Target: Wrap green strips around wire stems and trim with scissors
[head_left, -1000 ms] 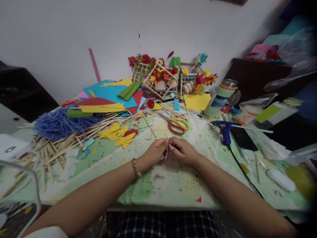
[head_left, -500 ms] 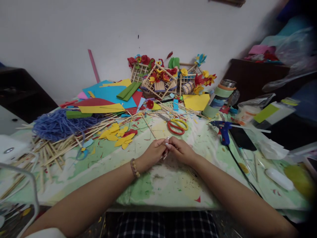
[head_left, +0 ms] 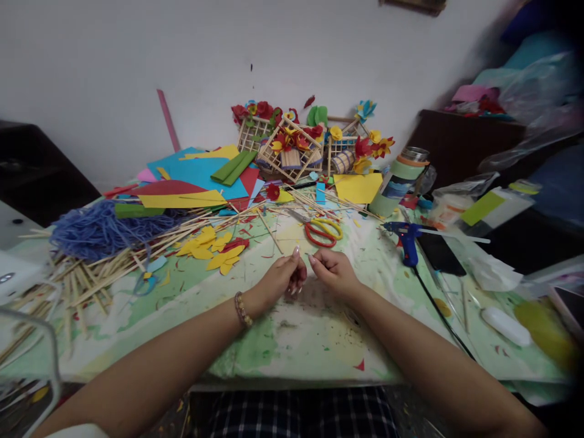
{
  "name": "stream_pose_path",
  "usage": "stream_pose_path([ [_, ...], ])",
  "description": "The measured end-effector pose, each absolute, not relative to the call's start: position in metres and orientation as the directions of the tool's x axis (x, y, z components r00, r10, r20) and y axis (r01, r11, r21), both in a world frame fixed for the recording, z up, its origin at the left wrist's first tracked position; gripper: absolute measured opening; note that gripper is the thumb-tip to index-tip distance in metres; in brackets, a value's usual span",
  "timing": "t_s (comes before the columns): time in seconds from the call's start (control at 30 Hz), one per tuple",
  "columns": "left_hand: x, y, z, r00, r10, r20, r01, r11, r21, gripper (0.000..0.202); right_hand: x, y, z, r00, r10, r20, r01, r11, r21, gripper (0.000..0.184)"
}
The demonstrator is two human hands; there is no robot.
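Observation:
Over the middle of the table, my left hand (head_left: 283,277) has its fingers curled and the thumb laid against them; whatever may be between them is too small to make out. A small gap separates it from my right hand (head_left: 335,272), which is closed in a pinch, thumb against forefinger. A tiny speck seems to show at those fingertips, but I cannot tell what it is. Just beyond both hands lie scissors (head_left: 322,231) with red and yellow handles. A thin bamboo stick (head_left: 271,232) and yellow paper petals (head_left: 225,258) lie past my left hand.
A blue glue gun (head_left: 409,243) with its cord and a dark phone (head_left: 441,254) are to the right. Bamboo sticks (head_left: 91,286), blue raffia-like strands (head_left: 104,228) and coloured sheets (head_left: 191,173) crowd the left. Lattice frames with paper flowers (head_left: 292,149) and a tumbler (head_left: 398,182) stand behind.
My hands were touching at the fingertips and have come slightly apart. The left fingers now hang curled below the thumb. The whole view has shifted a little.

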State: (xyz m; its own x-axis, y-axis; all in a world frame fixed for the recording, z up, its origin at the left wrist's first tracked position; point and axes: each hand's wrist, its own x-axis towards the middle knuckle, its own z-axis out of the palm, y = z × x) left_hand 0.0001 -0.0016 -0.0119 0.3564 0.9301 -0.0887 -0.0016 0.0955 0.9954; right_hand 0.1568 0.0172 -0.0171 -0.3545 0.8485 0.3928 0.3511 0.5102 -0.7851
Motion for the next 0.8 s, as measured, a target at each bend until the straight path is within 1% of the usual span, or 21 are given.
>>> stream_pose_path([
  [0.1, 0.002, -0.003, -0.014, 0.369, 0.925, -0.095, 0.0, 0.102, 0.995, 0.06, 0.155, 0.018, -0.016, -0.324, 0.871, 0.368, 0.318, 0.467, -0.825, 0.038],
  [0.2, 0.003, -0.003, -0.014, 0.383, 0.92, -0.084, -0.011, 0.096, 0.995, 0.06, 0.153, 0.019, -0.018, -0.286, 0.898, 0.335, 0.239, 0.405, -0.883, 0.042],
  [0.3, 0.002, -0.002, -0.014, 0.37, 0.926, -0.072, -0.029, 0.09, 0.996, 0.059, 0.151, 0.021, -0.021, -0.256, 0.941, 0.219, 0.072, 0.245, -0.967, 0.042],
  [0.37, 0.001, -0.001, -0.015, 0.364, 0.929, -0.072, -0.043, 0.094, 0.995, 0.059, 0.15, 0.024, -0.022, -0.256, 0.953, 0.16, -0.068, 0.147, -0.987, 0.041],
  [0.47, 0.0, 0.0, -0.015, 0.369, 0.928, -0.059, -0.054, 0.084, 0.995, 0.06, 0.15, 0.027, -0.022, -0.265, 0.955, 0.136, -0.249, 0.069, -0.966, 0.039],
  [0.53, 0.0, 0.0, -0.015, 0.366, 0.929, -0.051, -0.054, 0.075, 0.996, 0.059, 0.149, 0.027, -0.02, -0.29, 0.95, 0.111, -0.337, 0.007, -0.941, 0.039],
  [0.67, 0.001, -0.001, -0.015, 0.388, 0.919, -0.065, -0.053, 0.093, 0.994, 0.058, 0.15, 0.025, -0.014, -0.383, 0.921, 0.072, -0.431, -0.11, -0.896, 0.041],
  [0.8, 0.002, -0.002, -0.016, 0.417, 0.906, -0.077, -0.065, 0.114, 0.991, 0.058, 0.151, 0.022, -0.009, -0.434, 0.899, 0.056, -0.478, -0.177, -0.861, 0.042],
])
